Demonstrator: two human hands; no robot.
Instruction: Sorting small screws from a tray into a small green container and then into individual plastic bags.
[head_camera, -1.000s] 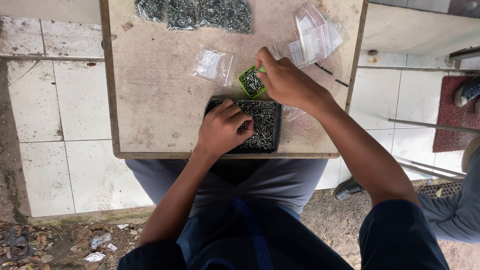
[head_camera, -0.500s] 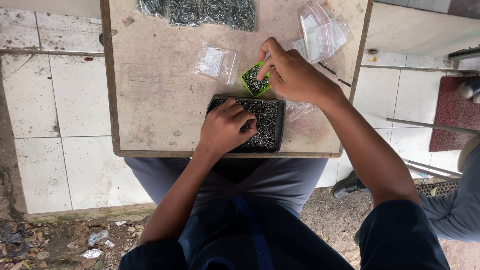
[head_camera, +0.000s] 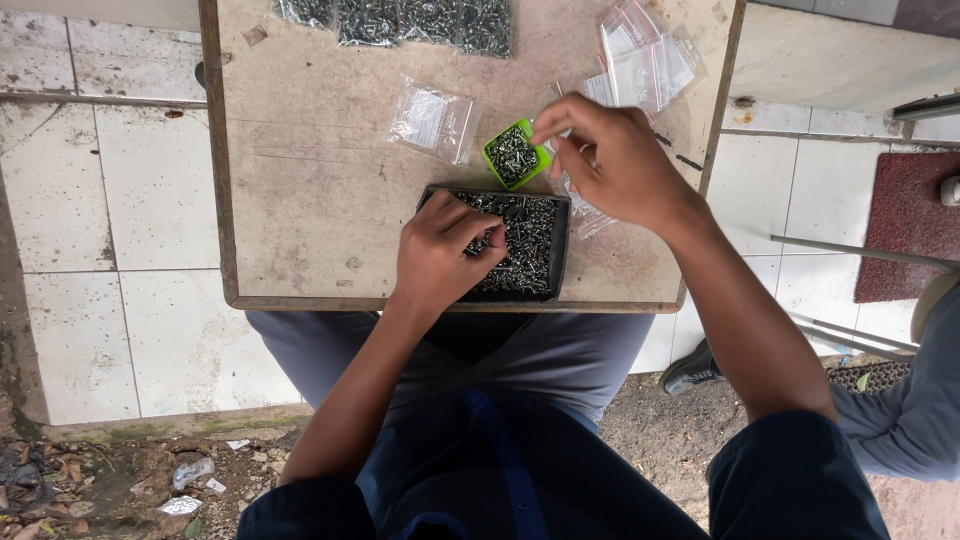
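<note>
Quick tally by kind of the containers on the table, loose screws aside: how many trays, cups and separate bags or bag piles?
Black tray of screws, under the left hand: 1
Green cup of screws, at the right hand: 1
Single clear bag lying alone: 1
Pile of clear bags, too overlapped to count singly: 1
Total: 4
</note>
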